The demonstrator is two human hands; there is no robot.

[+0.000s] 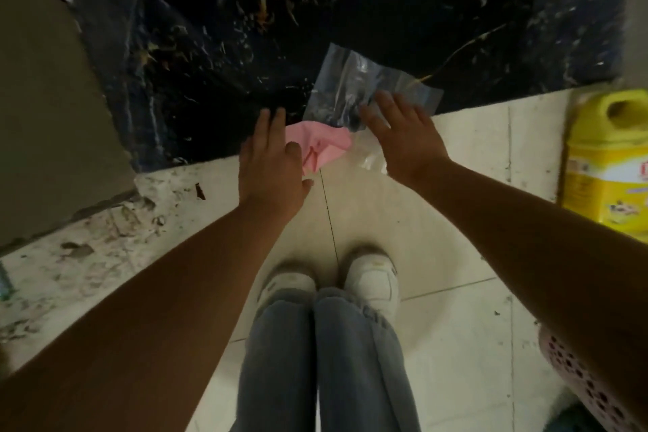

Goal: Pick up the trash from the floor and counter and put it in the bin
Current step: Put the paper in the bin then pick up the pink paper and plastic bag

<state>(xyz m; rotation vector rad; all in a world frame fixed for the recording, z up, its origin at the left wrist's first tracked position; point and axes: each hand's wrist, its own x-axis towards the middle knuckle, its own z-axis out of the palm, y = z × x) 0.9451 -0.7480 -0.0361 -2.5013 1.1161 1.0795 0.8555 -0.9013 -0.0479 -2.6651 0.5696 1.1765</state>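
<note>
Two pieces of trash lie where the dark floor slab meets pale tile: one pink wrapper (321,147) and one clear plastic bag (354,88). I see my left hand (271,165) and right hand (403,140) above them, fingers spread, grasping nothing. One yellow jug (606,158) stands right; one pink perforated basket (592,382), contents hidden.
</note>
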